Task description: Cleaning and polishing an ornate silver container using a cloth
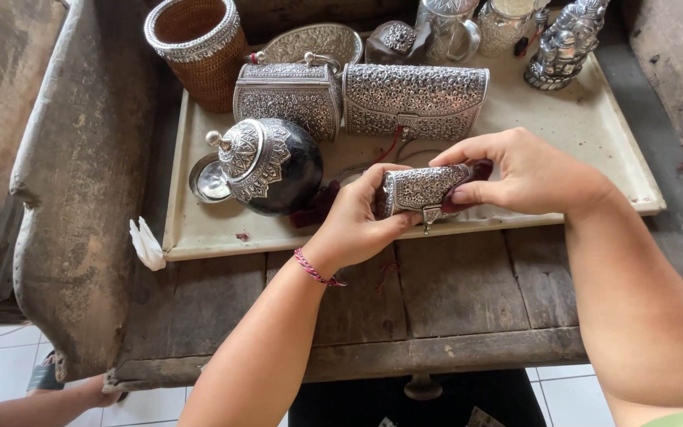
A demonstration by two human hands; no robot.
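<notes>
Head view, centre: both hands meet over the front edge of a pale tray (594, 126), holding a small silver purse (420, 190) between them.
Left hand (357, 225): fingers curled around the purse's left end, thumb on top, grasping it; a red braided bracelet (314, 270) circles the wrist.
Right hand (519, 170): fingertips pinched on the purse's right end, where dark red lining (476, 170) shows.
Small purse: lies sideways just above the tray's near rim, its clasp (430, 215) hanging at the lower edge.
Tray, left: a dark round jar (290, 170) with an ornate silver lid (247, 154), tipped on its side, beside a small round silver dish (209, 180).
Tray, upper middle: two larger embossed silver purses, one boxy (286, 99), one long (416, 99).
Upper left: a woven basket (199, 43) with a silver rim.
Upper right: a silver figurine (567, 39) and silver cups (452, 28).
Below: a worn wooden table (452, 300).
Lower left corner: another person's hand (100, 391) touches the table's edge.
</notes>
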